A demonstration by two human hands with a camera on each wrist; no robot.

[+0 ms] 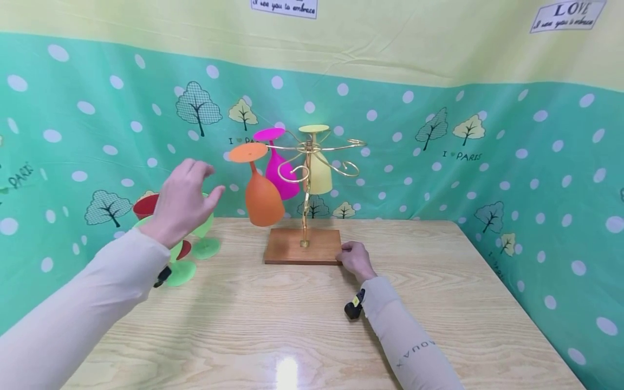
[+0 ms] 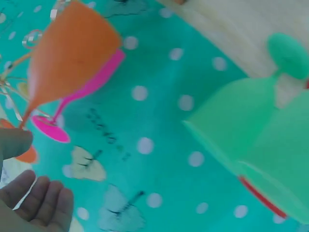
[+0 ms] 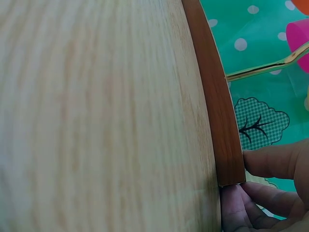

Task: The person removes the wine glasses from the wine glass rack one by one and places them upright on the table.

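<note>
My left hand (image 1: 182, 200) is in the air with its thumb held apart from the fingers and nothing in its grasp. It hovers left of an orange goblet (image 1: 264, 197) that hangs upside down from a gold wire rack (image 1: 309, 200). Magenta (image 1: 281, 176) and pale yellow (image 1: 319, 173) goblets hang upside down there too. My right hand (image 1: 357, 260) grips the right front corner of the rack's wooden base (image 1: 287, 246); in the right wrist view the thumb lies on top of the base (image 3: 219, 121), the fingers at its end.
Green goblets (image 1: 181, 272) and red ones (image 1: 145, 205) stand upright at the table's left, partly behind my left arm. Several curled hooks (image 1: 348, 169) on the rack hold nothing. A polka-dot curtain (image 1: 390, 108) surrounds the wooden table (image 1: 234, 325).
</note>
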